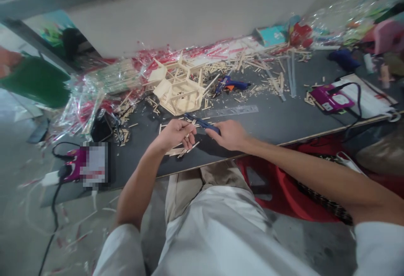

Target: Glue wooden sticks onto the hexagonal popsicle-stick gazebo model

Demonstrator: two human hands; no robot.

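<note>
My left hand (178, 135) is closed, thumb and fingers pinching a thin wooden stick (193, 122) just above the black tabletop. My right hand (232, 135) is wrapped round a long, narrow, dark blue utility knife (205, 124). Its far end reaches left, close to the stick. Under and beside my left hand lie loose wooden sticks (183, 150). Behind both hands stands a pale wooden stick model (181, 95) with hexagonal shapes and flat panels. A clear ruler (233, 110) lies right of it, with a blue glue gun (232, 84) farther back.
Plastic-wrapped stick bundles (110, 78) are heaped at the back left. Glue sticks (292, 76) and wood scraps lie at the back. A purple device with cables (333, 98) is at the right, another purple device (74, 164) at the left. A red chair (284, 187) stands below the table edge.
</note>
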